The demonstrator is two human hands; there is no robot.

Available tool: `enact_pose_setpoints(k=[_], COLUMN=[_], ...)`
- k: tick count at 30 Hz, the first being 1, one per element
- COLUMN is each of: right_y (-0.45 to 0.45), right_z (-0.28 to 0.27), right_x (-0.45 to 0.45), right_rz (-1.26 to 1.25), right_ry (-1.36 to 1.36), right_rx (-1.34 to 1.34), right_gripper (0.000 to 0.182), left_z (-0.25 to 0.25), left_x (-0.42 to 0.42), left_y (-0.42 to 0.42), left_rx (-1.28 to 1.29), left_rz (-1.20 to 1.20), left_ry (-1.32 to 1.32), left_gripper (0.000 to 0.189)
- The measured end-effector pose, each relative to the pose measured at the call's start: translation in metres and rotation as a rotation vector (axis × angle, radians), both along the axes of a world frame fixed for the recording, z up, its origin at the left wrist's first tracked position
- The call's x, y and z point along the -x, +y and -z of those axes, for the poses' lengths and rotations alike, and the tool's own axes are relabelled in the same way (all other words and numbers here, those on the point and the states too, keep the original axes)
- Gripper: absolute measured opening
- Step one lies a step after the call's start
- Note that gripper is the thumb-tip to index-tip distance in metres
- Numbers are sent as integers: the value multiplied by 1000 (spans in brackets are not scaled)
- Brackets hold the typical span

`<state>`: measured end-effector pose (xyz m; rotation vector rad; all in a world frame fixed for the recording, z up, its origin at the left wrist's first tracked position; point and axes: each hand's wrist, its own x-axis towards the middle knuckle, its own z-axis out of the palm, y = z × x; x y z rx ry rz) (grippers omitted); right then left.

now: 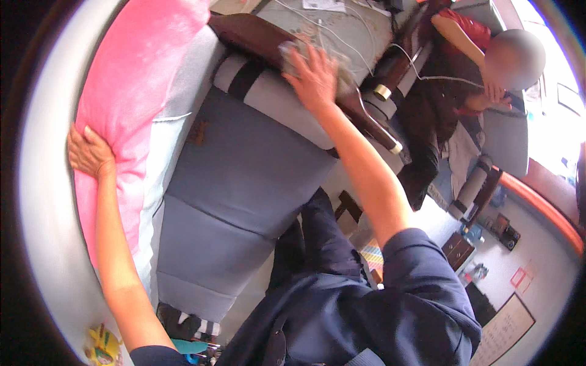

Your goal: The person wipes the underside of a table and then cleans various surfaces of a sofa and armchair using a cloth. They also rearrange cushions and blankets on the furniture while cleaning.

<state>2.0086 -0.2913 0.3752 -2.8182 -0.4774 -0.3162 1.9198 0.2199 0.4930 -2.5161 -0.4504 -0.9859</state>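
At the left, my left hand [91,151] rests with fingers spread on a pink cloth [132,68] draped over the back of a grey sofa [229,174]. Near the top centre, my right hand [315,78] lies flat over a crumpled greyish, see-through item [341,59], perhaps a cloth or plastic, by the sofa's dark wooden armrest [256,36]. Whether its fingers grip that item is hard to see. Below the hand runs the grey padded side of the armrest [284,103] with a black band.
Beyond the armrest stands a table [380,27] with white cables [361,55] and paper. A person in a red top [462,50] sits at the upper right, one cable reaching toward them. A yellow toy [104,345] is at the lower left, a framed sheet [503,329] at the lower right.
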Motion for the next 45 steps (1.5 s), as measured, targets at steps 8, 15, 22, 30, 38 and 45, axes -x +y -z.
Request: enact_pose_setpoints(k=[8,15,22,30,38,45], right_y=[-33,-158,-246,-198,-9,108], right_z=[-1,-2,-14,3,1,2], right_x=[11,106,150,137,-4,-81], right_rz=[-56,114,155,24,-157,-176], right_ry=[-6,145,345,151,51,34], right_rx=[-15,123,190,144,89,29], right_gripper=[76,80,83,79,80,65], left_z=[1,8,15,-12,-29,-25], left_x=[-5,-2,2,-2,-3,-2], left_y=[-4,17,29,-16,-29,-33], left_rx=[-19,-61,-39,23,78,93], left_rz=[-3,-36,-121,-53,-6,-11], left_ry=[-17,12,71,32,57,44], left_gripper=[50,50,50,50,48,49])
